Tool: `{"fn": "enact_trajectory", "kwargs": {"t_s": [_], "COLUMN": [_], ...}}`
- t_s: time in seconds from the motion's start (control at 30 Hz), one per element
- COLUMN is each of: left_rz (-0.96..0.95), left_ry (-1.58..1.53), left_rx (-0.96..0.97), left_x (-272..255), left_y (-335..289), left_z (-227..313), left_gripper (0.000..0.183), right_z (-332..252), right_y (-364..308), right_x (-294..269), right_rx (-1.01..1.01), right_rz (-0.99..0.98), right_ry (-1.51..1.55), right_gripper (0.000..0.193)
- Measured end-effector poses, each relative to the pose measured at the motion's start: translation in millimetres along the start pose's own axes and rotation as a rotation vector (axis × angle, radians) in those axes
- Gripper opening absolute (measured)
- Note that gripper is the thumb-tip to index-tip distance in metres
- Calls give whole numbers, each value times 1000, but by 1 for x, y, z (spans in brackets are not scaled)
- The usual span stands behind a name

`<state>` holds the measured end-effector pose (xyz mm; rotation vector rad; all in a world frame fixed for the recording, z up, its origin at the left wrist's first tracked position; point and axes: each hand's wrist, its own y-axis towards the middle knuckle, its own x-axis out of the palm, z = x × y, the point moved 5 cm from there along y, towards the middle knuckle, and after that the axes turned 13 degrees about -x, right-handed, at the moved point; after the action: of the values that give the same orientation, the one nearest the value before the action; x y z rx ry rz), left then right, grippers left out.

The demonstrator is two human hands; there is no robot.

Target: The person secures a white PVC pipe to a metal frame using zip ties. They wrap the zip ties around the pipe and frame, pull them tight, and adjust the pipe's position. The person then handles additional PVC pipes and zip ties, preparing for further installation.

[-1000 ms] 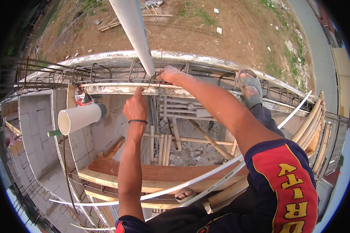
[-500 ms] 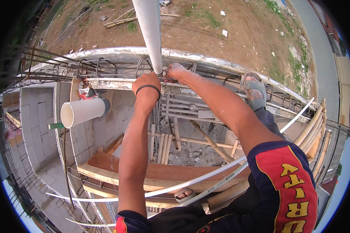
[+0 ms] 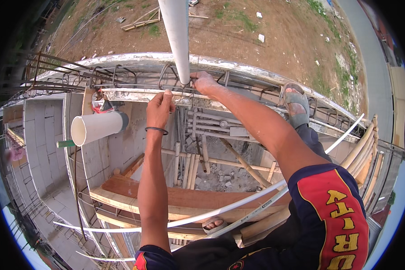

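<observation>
A thick white pipe point(image 3: 175, 42) stands upright, its lower end meeting the steel reinforcement point(image 3: 166, 74) in the beam trench. Close against the pipe's foot on the right is my right hand point(image 3: 204, 83), its fingers bent together; whatever they grip is hidden. My left hand point(image 3: 159, 109) is apart from the pipe, curled with the thumb up at the trench's near whitish edge point(image 3: 135, 95). Its fingers are closed, and I cannot see what is in them. A black band point(image 3: 156, 131) circles my left wrist.
A short wide white pipe point(image 3: 96, 128) juts out at left, beside a green tube point(image 3: 65, 144). Thin white conduits point(image 3: 229, 208) cross above wooden planks point(image 3: 180, 200). One sandalled foot point(image 3: 296, 104) rests on the beam at right, another point(image 3: 214, 223) on the planks. Rubble point(image 3: 220, 177) lies far below.
My left hand has left the pipe's foot and moved left and nearer to me. My right hand stays beside the pipe, with its grip slightly shifted.
</observation>
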<state>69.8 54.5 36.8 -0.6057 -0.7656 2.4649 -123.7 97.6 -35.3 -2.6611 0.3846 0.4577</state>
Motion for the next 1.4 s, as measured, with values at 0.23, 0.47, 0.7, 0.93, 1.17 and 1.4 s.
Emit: {"fn": "enact_trajectory", "kwargs": {"t_s": [0.23,0.47,0.7,0.93,1.17,1.4], "left_rz": [460,222,270,203,220,285], "left_ry": [950,1106,1206,1153,1227,1246], "left_rx": [591,408,455,335,333,425], "left_x": [14,34,38,42,41,41], "left_y": [14,59,67,73,69,70], "left_z": [76,67,60,64,59,55], "left_gripper": [17,17,19,21,23,25], "right_z": [11,15,-8,-19,-102,-103], "right_y": [15,9,-16,-21,-92,-97], "right_x": [11,3,-11,-17,13,11], "right_rx": [-108,-125,-114,-180,-974,-1154], "right_rz": [-107,-102,-180,-206,-133,-367], "right_ry": [185,160,343,-202,-790,-661], "right_gripper": [30,28,38,29,25,17]}}
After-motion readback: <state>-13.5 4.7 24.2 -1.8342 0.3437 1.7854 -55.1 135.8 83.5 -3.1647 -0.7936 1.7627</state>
